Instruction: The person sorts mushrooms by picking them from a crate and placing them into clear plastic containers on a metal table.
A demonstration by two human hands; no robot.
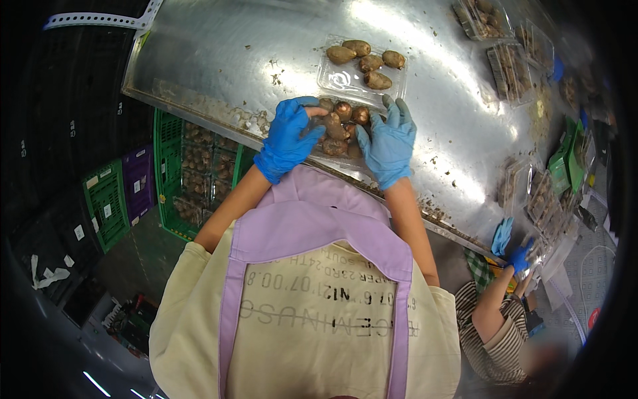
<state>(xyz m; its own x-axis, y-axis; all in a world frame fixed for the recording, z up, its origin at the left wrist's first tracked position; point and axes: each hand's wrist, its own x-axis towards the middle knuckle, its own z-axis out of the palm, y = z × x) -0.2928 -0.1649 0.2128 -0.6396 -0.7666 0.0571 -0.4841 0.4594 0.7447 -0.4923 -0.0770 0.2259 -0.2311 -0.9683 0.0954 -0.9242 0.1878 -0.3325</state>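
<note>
A clear plastic clamshell container lies open before me at the metal table's near edge. Its near half [355, 151] is heaped with brown taro corms [335, 126], some showing pinkish cut ends. Several more corms [371, 63] rest on its flat lid [344, 80]. My left hand [291, 137], in a blue glove with one fingertip bare, is at the heap's left side, its index finger and thumb apart against the corms. On the right side, my right hand [392, 139], in a paler blue glove, spreads its fingers by the container's rim. Neither hand is seen gripping a corm.
Filled clamshells [511, 70] stand at the table's [224, 65] far right, others [546, 199] nearer a co-worker's blue-gloved hand [521, 257]. A loose blue glove [502, 237] lies at the edge. Below left, a green crate [167, 174] holds packed clamshells. Dirt crumbs dot the metal.
</note>
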